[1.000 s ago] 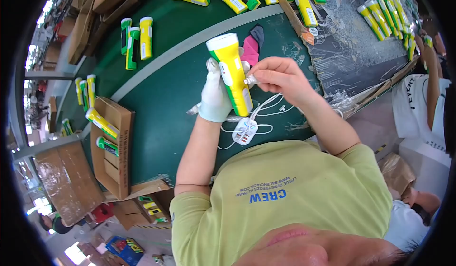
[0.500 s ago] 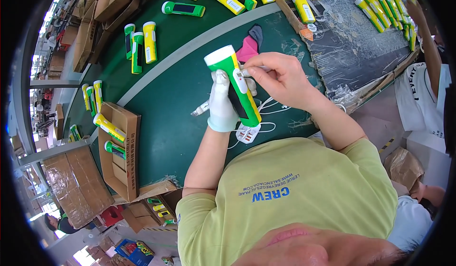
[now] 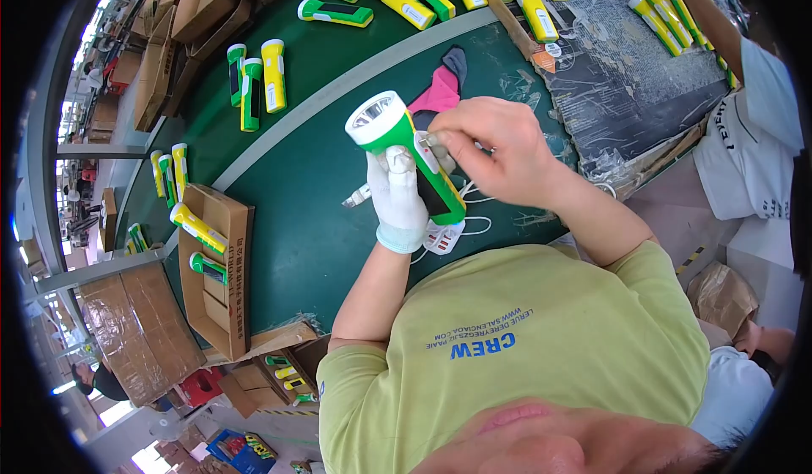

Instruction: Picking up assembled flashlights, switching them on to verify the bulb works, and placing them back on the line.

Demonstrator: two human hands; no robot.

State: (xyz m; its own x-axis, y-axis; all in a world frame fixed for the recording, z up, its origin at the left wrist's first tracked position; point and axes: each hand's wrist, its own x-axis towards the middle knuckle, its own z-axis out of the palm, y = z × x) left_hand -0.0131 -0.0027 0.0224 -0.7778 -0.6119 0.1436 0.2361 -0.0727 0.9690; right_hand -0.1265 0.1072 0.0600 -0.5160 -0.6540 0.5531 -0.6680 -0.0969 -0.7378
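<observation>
Green bench (image 3: 296, 212) — left hand (image 3: 399, 203) wraps slanting flashlight (image 3: 434, 188), lens (image 3: 373, 115) up-left — right hand (image 3: 501, 148) pinches plug (image 3: 428, 139)

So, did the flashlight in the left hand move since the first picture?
Yes. The flashlight has moved toward the shirt, away from the grey strip, and its lens now shows.

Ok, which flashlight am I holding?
The green-and-yellow, white-headed flashlight in your white-gloved left hand; the other flashlights sit away from it.

R hand (image 3: 499, 151): plug (image 3: 430, 139) mstly hidden
</observation>
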